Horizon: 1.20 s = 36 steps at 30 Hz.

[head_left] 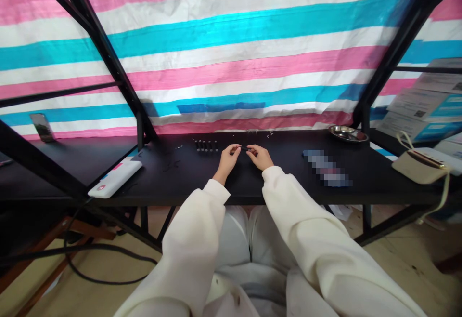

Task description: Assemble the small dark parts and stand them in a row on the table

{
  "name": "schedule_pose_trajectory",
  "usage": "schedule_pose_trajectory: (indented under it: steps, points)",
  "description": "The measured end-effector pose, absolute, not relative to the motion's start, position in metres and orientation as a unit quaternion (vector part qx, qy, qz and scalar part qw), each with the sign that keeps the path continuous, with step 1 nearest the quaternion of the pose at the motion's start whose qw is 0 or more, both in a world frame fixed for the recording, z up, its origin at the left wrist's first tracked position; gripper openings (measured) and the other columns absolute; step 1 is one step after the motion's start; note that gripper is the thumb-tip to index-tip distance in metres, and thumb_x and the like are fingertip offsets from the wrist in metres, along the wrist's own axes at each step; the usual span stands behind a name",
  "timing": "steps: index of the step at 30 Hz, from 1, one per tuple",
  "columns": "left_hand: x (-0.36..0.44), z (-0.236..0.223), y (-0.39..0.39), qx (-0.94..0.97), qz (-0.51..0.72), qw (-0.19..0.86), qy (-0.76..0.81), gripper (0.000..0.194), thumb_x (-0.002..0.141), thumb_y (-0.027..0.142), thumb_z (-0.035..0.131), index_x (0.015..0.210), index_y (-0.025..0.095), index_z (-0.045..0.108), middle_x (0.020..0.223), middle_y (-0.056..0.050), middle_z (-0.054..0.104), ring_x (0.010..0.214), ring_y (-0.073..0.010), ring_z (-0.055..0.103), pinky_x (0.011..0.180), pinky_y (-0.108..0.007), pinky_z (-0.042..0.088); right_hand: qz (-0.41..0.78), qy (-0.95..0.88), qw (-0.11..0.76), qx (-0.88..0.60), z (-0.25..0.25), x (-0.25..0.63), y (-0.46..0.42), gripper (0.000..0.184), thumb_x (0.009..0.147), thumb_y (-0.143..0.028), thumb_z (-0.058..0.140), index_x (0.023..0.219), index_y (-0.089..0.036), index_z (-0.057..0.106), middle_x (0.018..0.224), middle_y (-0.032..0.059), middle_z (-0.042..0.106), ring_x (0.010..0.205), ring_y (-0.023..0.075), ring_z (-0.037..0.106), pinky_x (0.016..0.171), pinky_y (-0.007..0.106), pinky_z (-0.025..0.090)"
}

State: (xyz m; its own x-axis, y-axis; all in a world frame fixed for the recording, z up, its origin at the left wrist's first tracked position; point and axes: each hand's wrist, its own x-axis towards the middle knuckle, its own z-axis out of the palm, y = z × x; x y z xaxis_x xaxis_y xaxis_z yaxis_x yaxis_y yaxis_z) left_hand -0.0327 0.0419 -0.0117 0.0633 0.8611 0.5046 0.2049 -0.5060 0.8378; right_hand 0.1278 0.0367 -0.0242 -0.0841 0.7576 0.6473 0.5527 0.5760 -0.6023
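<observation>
My left hand (228, 157) and my right hand (259, 156) rest close together on the black table (274, 182), both in white sleeves. Their fingertips pinch the two ends of a small dark piece (244, 149) held between them. It is too small to name. Just behind my left hand stands a short row of small dark upright parts (207, 145). A few thin pale wire bits (269, 135) lie farther back.
A white power bank (115, 178) lies at the table's left front. A metal dish (348, 134) sits at the back right. A beige pouch (418, 165) and stacked boxes (426, 105) are at far right. Black frame bars cross left and right. A phone (42, 127) leans at back left.
</observation>
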Motion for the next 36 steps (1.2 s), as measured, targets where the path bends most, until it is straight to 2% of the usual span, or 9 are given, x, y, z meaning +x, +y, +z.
schedule_pose_trajectory:
  steps: [6, 14, 18, 23, 31, 36]
  points:
    - [-0.032, -0.011, 0.039, 0.671, 0.543, 0.305, 0.401, 0.027, 0.076, 0.039, 0.057, 0.088, 0.015, 0.064, 0.085, -0.007, 0.066, 0.079, -0.0158, 0.06, 0.075, -0.03, 0.048, 0.103, -0.731, 0.506, -0.447, -0.022, 0.128, 0.035, 0.026, 0.076, -0.031, 0.054, 0.096, -0.016, 0.064, 0.073, 0.0036, 0.061, 0.059, 0.0125, 0.052, 0.067, 0.028, 0.046]
    - [-0.03, -0.007, 0.037, 0.659, 0.556, 0.299, 0.409, 0.028, 0.075, 0.039, 0.058, 0.085, 0.014, 0.064, 0.084, -0.008, 0.066, 0.078, -0.0154, 0.061, 0.078, -0.03, 0.047, 0.106, -0.737, 0.494, -0.448, -0.021, 0.126, 0.034, 0.024, 0.077, -0.032, 0.053, 0.094, -0.018, 0.064, 0.074, 0.0034, 0.062, 0.062, 0.0132, 0.054, 0.068, 0.028, 0.047]
    - [-0.029, -0.007, 0.036, 0.639, 0.569, 0.303, 0.42, 0.03, 0.07, 0.039, 0.063, 0.085, 0.013, 0.064, 0.08, -0.006, 0.065, 0.071, -0.0137, 0.059, 0.071, -0.027, 0.048, 0.122, -0.735, 0.496, -0.446, -0.021, 0.123, 0.032, 0.023, 0.078, -0.035, 0.053, 0.09, -0.019, 0.064, 0.07, 0.0026, 0.062, 0.06, 0.0134, 0.055, 0.065, 0.027, 0.046]
    - [-0.028, -0.009, 0.037, 0.667, 0.54, 0.323, 0.399, 0.029, 0.068, 0.041, 0.064, 0.071, 0.013, 0.063, 0.067, -0.003, 0.062, 0.062, -0.0114, 0.055, 0.063, -0.025, 0.046, 0.138, -0.735, 0.507, -0.428, -0.018, 0.12, 0.028, 0.022, 0.078, -0.033, 0.052, 0.089, -0.017, 0.062, 0.067, 0.0022, 0.062, 0.057, 0.0128, 0.054, 0.062, 0.026, 0.045]
    - [-0.026, -0.009, 0.038, 0.605, 0.549, 0.388, 0.427, 0.038, 0.059, 0.041, 0.071, 0.083, 0.012, 0.064, 0.07, -0.005, 0.065, 0.06, -0.0129, 0.058, 0.058, -0.026, 0.048, 0.179, -0.745, 0.502, -0.401, -0.018, 0.116, 0.026, 0.029, 0.075, -0.028, 0.053, 0.101, -0.017, 0.054, 0.076, 0.0033, 0.067, 0.061, 0.0123, 0.057, 0.065, 0.027, 0.046]
    - [-0.03, -0.011, 0.043, 0.599, 0.556, 0.327, 0.475, 0.03, 0.062, 0.036, 0.069, 0.081, 0.012, 0.065, 0.073, -0.007, 0.066, 0.064, -0.0152, 0.06, 0.065, -0.029, 0.049, 0.197, -0.741, 0.503, -0.399, -0.019, 0.116, 0.027, 0.033, 0.074, -0.027, 0.052, 0.105, -0.017, 0.052, 0.079, 0.0036, 0.067, 0.061, 0.0119, 0.057, 0.065, 0.027, 0.046]
